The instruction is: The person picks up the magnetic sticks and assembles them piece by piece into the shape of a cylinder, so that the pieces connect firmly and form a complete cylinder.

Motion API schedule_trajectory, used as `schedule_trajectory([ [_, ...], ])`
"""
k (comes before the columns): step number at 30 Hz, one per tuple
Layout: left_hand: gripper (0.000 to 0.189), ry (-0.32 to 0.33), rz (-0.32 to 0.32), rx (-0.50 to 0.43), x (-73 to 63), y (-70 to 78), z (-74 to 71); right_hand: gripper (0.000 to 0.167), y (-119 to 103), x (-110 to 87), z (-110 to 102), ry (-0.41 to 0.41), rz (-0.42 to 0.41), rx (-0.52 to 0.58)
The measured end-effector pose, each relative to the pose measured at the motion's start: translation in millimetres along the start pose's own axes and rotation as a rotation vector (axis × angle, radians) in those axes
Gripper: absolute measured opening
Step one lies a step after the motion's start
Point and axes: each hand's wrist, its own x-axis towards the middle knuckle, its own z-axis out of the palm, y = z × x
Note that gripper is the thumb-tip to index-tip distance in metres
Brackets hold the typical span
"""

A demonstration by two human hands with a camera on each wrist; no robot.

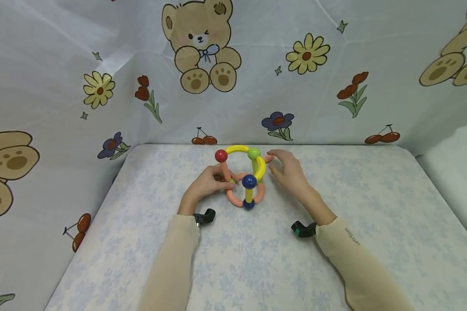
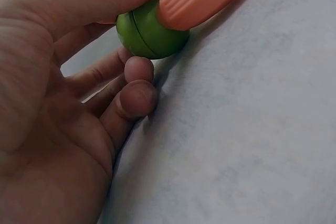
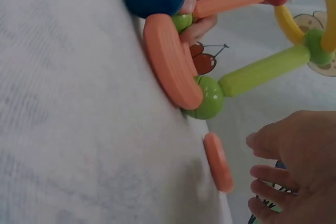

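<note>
A ball-and-stick frame stands on the table, its base a ring of curved pink sticks [image 1: 235, 200]. Pink, yellow and green uprights rise from it to a red ball [image 1: 221, 156], a blue ball [image 1: 249, 181] and a lime green ball [image 1: 254, 153]; yellow curved sticks [image 1: 237, 148] link some of these. My left hand [image 1: 208, 181] pinches a green ball [image 2: 152, 38] at the base, thumb above and fingertips below. On the right, my right hand [image 1: 292, 172] has its fingers apart, beside a loose curved pink stick [image 3: 218, 162] lying on the table.
The pale blue patterned tabletop [image 1: 241, 259] extends around the frame. Behind it hangs a white cloth [image 1: 253, 99] printed with bears and flowers. A black wrist camera [image 1: 303, 229] sits at the right cuff, another black camera [image 1: 205, 216] at the left.
</note>
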Motion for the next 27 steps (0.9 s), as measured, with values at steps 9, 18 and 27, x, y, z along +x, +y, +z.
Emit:
schedule_trajectory([
  [9,0.029,-0.059,0.000,0.038,-1.3,1.0,-8.2,0.037,15,0.0,11,-0.063,-0.064,-0.037],
  [18,0.032,-0.090,0.000,0.056,3.2,3.3,-8.9,0.043,-3,-2.3,5,-0.197,0.005,0.219],
  [27,0.013,-0.044,0.042,0.071,3.0,7.2,3.2,0.020,-5,-9.4,21,-0.148,0.005,0.276],
])
